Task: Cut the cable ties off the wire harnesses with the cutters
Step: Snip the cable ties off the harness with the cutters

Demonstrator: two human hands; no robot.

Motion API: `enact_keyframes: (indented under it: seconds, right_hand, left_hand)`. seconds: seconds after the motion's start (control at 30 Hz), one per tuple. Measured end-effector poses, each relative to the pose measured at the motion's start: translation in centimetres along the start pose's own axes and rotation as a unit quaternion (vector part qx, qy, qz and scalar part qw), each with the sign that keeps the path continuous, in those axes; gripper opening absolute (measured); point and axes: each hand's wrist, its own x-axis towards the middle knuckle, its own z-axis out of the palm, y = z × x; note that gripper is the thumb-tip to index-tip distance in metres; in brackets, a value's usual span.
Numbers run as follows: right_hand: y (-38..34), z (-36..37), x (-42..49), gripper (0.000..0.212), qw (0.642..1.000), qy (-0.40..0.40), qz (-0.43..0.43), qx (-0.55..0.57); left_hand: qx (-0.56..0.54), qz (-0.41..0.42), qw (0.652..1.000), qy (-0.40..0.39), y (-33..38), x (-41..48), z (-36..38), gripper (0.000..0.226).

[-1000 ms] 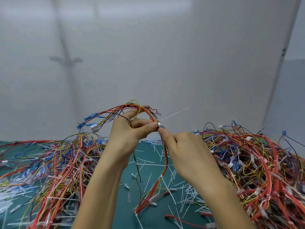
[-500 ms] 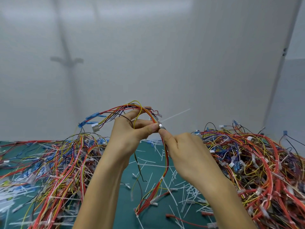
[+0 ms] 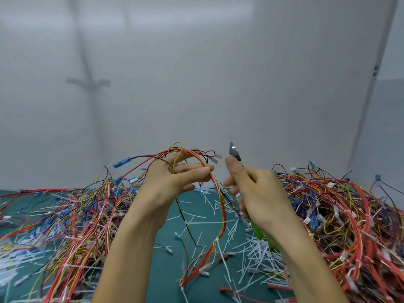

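The wire harness (image 3: 223, 211) is held up at the centre of the frame, its red and yellow strands pinched between the thumb and fingers of the left hand (image 3: 172, 182). The cutters (image 3: 233, 151) are gripped in the right hand (image 3: 260, 193), blades pointing up and apart from the wires. The white cable tie (image 3: 216, 184) just below the left thumb should be presented taut and only its strap nipped, so that no insulation is nicked. No writing can be read.

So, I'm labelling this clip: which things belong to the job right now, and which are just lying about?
In use: left hand, held harness, its white tie, right hand, cutters.
Lying about: left harness pile, right harness pile, cut tie offcuts, green mat.
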Motion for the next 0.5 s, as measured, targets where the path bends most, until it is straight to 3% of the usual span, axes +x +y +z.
enact_keyframes:
  seconds: [0.07, 0.13, 0.2, 0.37, 0.5]
  right_hand:
    - [0.3, -0.4, 0.0, 0.072, 0.999, -0.040, 0.010, 0.030]
    - [0.4, -0.4, -0.2, 0.037, 0.997, -0.075, 0.005, 0.027]
    - [0.6, 0.0, -0.2, 0.018, 0.997, -0.079, -0.008, 0.023]
    - [0.8, 0.5, 0.1, 0.006, 0.997, -0.030, -0.014, 0.072]
    - [1.3, -0.1, 0.6, 0.008, 0.994, 0.056, 0.010, 0.092]
  left_hand:
    - [-0.010, -0.008, 1.000, 0.001, 0.0, 0.1, -0.3, 0.054]
    - [-0.030, -0.011, 0.999, -0.009, -0.1, 0.2, -0.2, 0.052]
    - [-0.041, -0.017, 0.999, -0.025, -0.3, 0.3, 0.1, 0.052]
    - [0.030, -0.031, 0.997, -0.061, -0.5, 0.3, 0.3, 0.034]
    - [0.118, -0.065, 0.989, -0.056, -0.4, -0.2, 0.4, 0.053]
